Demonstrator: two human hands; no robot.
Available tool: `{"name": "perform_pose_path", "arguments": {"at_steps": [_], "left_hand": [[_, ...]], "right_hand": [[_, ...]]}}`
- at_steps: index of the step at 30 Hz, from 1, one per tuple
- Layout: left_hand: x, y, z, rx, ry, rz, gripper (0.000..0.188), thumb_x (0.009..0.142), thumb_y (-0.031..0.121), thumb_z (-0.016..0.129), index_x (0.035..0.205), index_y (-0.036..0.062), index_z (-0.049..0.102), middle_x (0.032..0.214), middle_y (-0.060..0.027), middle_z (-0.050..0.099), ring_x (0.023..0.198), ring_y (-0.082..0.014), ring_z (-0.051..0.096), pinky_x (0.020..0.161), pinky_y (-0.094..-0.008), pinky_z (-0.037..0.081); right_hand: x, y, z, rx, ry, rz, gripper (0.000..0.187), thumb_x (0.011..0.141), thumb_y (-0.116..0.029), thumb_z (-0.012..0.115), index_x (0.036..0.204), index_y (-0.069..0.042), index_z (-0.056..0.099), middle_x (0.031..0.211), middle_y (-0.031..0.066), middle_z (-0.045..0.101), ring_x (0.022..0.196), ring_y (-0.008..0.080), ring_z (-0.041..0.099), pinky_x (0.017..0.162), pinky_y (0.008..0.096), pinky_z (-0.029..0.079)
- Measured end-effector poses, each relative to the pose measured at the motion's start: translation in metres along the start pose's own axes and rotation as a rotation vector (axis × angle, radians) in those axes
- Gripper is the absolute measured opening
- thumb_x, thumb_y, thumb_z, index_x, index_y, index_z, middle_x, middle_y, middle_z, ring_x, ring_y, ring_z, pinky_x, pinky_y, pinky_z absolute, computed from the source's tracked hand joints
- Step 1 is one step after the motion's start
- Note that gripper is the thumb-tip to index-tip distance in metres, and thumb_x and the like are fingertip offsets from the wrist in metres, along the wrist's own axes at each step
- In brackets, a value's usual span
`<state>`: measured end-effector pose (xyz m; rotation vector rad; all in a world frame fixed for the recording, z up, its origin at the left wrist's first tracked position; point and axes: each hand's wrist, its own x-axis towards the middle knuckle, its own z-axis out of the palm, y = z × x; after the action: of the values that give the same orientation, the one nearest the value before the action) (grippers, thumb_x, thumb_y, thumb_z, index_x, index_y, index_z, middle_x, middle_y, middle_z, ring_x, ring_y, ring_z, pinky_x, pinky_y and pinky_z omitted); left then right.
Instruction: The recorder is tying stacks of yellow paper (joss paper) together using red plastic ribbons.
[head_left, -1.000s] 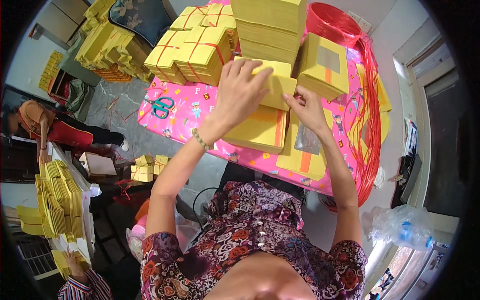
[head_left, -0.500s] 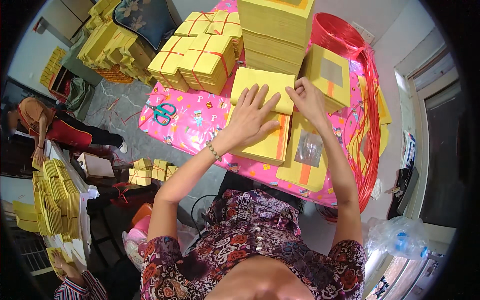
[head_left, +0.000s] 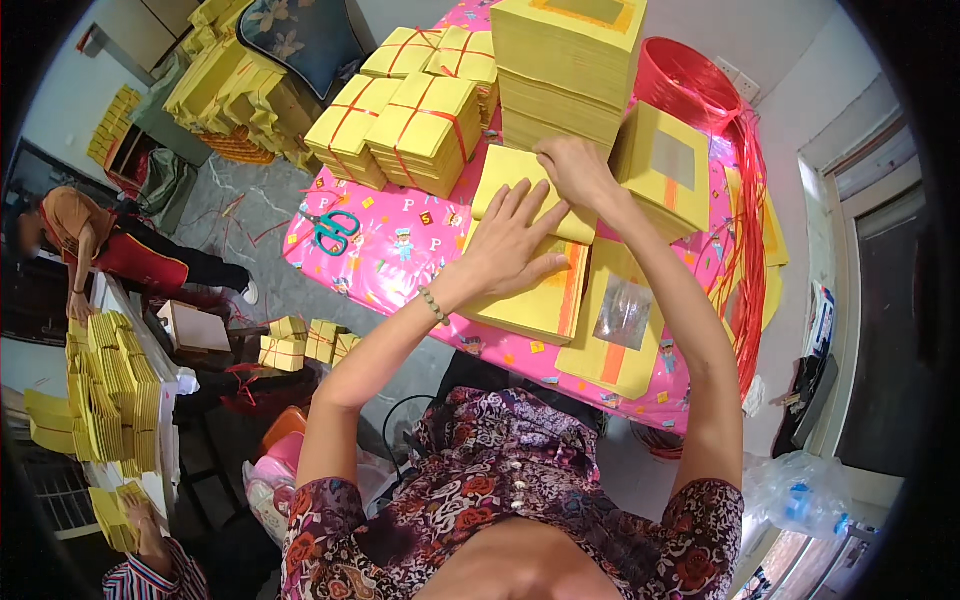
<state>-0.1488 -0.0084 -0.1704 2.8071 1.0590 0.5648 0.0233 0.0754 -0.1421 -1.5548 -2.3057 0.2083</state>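
Note:
A stack of yellow paper envelopes [head_left: 520, 315] with an orange strip lies in front of me, its uppermost yellow piece [head_left: 505, 165] bent up toward the far side. My left hand [head_left: 510, 240] rests flat on it, fingers spread. Above the far part of that piece is my right hand [head_left: 578, 172], its fingers curled in; what they pinch, if anything, is hidden. Just right of the stack, partly under it, lies another yellow envelope [head_left: 640, 365] with a clear window. Behind my right hand rises a tall pile of envelopes [head_left: 555, 70].
Bundles tied with red strips [head_left: 425, 125] stand at the back left of the pink tablecloth [head_left: 375, 280], near teal-handled scissors [head_left: 332, 230]. Red strips [head_left: 748, 200] hang from a red coil [head_left: 680, 80] on the right. Two people handle yellow stacks [head_left: 110, 390] at left.
My right hand has moved left and away from me, from the right edge of the top piece to its far part. My left hand stays on the stack. The whole view has shifted slightly.

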Motion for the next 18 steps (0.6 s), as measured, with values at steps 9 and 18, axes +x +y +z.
{"name": "perform_pose_path", "arguments": {"at_steps": [9, 18], "left_hand": [[-0.001, 0.001, -0.003, -0.111, 0.027, -0.014, 0.068, 0.091, 0.055, 0.049, 0.141, 0.0099, 0.038, 0.147, -0.0239, 0.029, 0.137, -0.0435, 0.025, 0.114, -0.0525, 0.019], [-0.004, 0.012, -0.024, -0.020, 0.020, -0.016, 0.061, 0.089, 0.048, 0.054, 0.131, 0.0048, 0.046, 0.131, -0.0207, 0.045, 0.126, -0.0407, 0.037, 0.106, -0.0529, 0.028]], "right_hand": [[0.000, 0.013, 0.009, 0.105, 0.081, -0.077, 0.022, 0.088, -0.017, 0.057, 0.101, -0.004, 0.070, 0.092, 0.0201, 0.067, 0.090, 0.0382, 0.064, 0.080, 0.0460, 0.050], [0.003, 0.004, -0.003, 0.105, -0.050, 0.017, 0.022, 0.089, -0.015, 0.057, 0.102, -0.001, 0.068, 0.100, 0.0191, 0.067, 0.097, 0.0370, 0.062, 0.085, 0.0436, 0.048]]}}
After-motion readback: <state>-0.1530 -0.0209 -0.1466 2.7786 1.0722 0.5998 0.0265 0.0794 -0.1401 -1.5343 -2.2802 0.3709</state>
